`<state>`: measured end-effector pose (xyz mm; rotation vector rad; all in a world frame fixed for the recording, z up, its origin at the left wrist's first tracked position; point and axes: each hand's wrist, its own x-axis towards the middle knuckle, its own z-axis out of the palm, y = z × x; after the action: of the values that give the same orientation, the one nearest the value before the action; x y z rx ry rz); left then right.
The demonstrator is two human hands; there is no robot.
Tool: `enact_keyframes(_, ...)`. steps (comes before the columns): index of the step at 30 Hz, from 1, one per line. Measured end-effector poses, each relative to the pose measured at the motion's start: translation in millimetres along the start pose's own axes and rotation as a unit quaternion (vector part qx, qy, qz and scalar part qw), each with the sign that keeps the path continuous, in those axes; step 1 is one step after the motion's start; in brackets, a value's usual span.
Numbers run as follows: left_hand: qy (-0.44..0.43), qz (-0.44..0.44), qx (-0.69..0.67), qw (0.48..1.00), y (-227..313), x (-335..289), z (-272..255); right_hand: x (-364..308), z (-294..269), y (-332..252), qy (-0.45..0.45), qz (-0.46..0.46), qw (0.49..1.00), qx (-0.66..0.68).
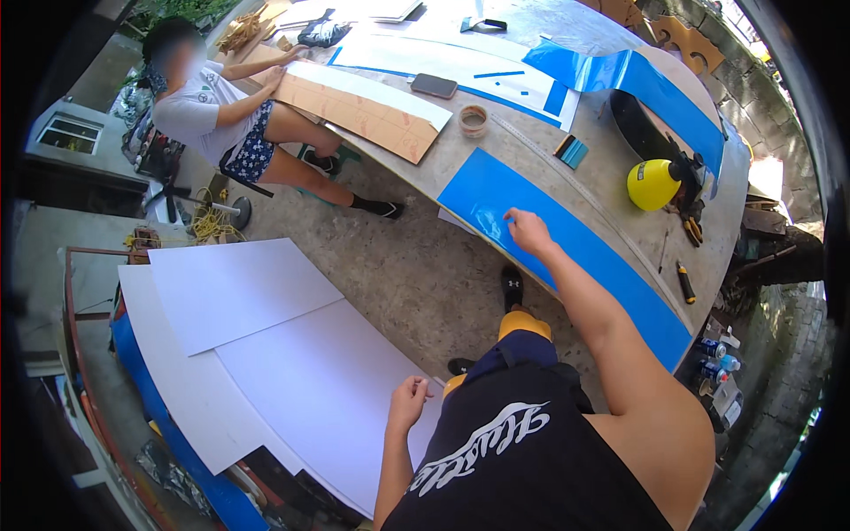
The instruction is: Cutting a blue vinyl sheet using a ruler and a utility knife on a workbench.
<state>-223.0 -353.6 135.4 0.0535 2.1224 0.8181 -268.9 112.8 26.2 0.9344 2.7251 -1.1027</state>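
Observation:
A long blue glossy sheet (496, 181) lies along the table's near edge, with a shiny wrinkled patch close to my right hand (529, 232). That hand hovers over or touches the sheet; its fingers are curled in, thumb and forefinger close together, and anything between them is too small to make out. My left hand (409, 403) hangs low at my side, beside the edge of the stacked white boards (301, 372). Its fingers are loosely curled, and nothing shows in them.
Across the table, another person (199, 111) holds a brown-and-white panel (363, 111). The table also carries a tape roll (473, 121), phone (434, 85), squeegee (571, 151), long ruler (580, 190), yellow spray bottle (652, 184), cutter (685, 281) and blue film (637, 75).

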Motion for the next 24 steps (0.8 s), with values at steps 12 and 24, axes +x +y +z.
enact_keyframes(12,0.004,-0.125,0.037,0.992,47.9,-26.1,39.2,249.8,-33.0,-28.6,0.029,-0.028,0.995,-0.093)
enact_keyframes(24,-0.009,0.101,0.062,0.993,107.8,87.9,-13.9,92.9,-155.8,-161.7,0.265,-0.306,0.913,-0.059)
